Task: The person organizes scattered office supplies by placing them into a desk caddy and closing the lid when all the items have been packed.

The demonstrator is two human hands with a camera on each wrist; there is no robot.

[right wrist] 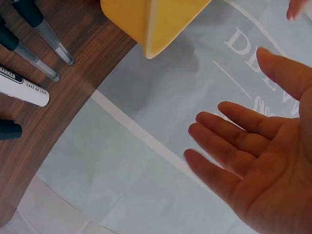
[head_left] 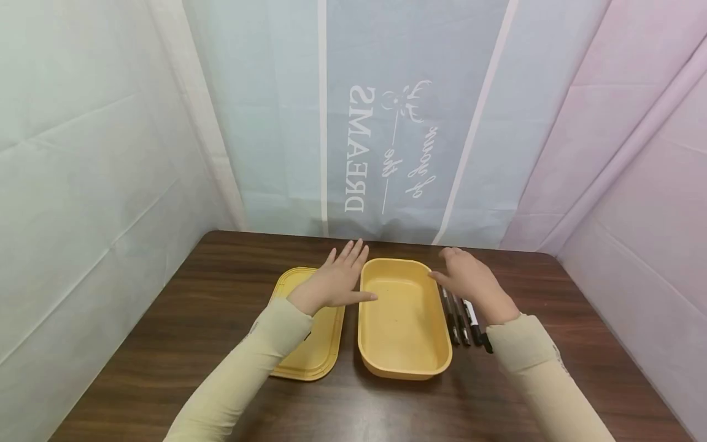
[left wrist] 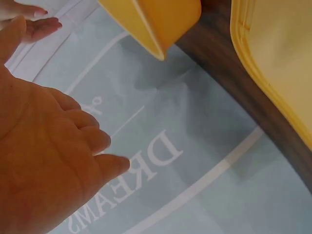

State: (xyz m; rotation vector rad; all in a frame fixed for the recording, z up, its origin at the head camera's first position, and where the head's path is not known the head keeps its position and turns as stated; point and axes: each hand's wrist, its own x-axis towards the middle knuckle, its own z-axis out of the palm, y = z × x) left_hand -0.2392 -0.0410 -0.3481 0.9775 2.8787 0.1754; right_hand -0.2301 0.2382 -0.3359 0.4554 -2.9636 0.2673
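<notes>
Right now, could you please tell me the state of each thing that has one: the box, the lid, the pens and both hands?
Yellow box: open, nothing inside, upright on the table.
Lid: off, lying flat to the left of the box.
Pens: lying side by side right of the box, caps on.
White marker: lying among them.
Left hand: open, holds nothing.
Right hand: open, holds nothing.

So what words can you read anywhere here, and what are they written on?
"DREAMS": white letters, mirrored in the head view, on the backdrop cloth.
"of your", "the": white script on the same cloth, beside a small deer-head drawing.
"MARKER": on the white marker; the first letter is partly cut off.
Smaller print along the marker is too small to read.
</notes>
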